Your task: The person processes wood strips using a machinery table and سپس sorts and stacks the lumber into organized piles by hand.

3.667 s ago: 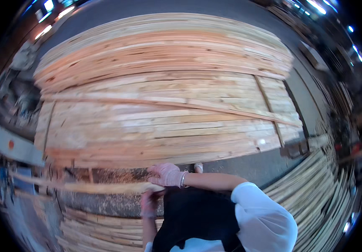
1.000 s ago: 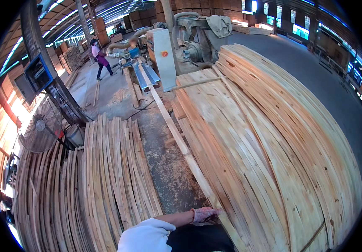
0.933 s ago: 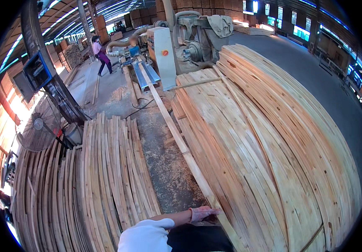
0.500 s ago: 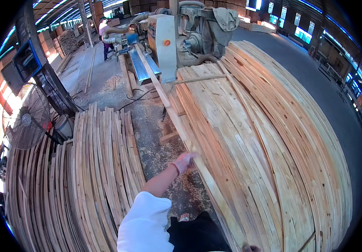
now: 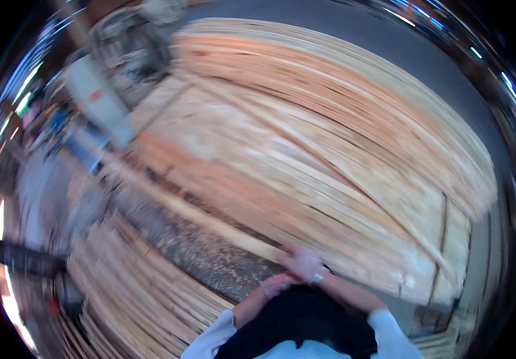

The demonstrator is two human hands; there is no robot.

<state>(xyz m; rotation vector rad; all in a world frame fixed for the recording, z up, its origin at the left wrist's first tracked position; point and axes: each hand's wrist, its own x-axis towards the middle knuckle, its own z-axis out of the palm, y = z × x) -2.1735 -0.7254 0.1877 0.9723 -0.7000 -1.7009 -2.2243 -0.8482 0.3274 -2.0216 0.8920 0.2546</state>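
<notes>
A long pale wooden board (image 5: 204, 221) slants from the machine at the far left to its near end just in front of my body. My right hand (image 5: 303, 264), with a band on the wrist, is closed on that near end. Close below it, my left hand (image 5: 279, 285) is next to the board's end and seems to meet the right hand. Motion blur hides the left fingers, so I cannot tell whether they grip the board. Both hands look pale, as if thinly gloved.
A broad stack of boards (image 5: 341, 155) fills the right side. More narrow strips (image 5: 144, 287) are piled at lower left, with a shavings-strewn floor strip (image 5: 210, 263) between. A pale machine cabinet (image 5: 96, 99) and blue machine bed (image 5: 81, 149) stand far left.
The view has swung right and blurred. My left hand has come back from midway along the board to near my body. The right hand has come into full view at the board's end.
</notes>
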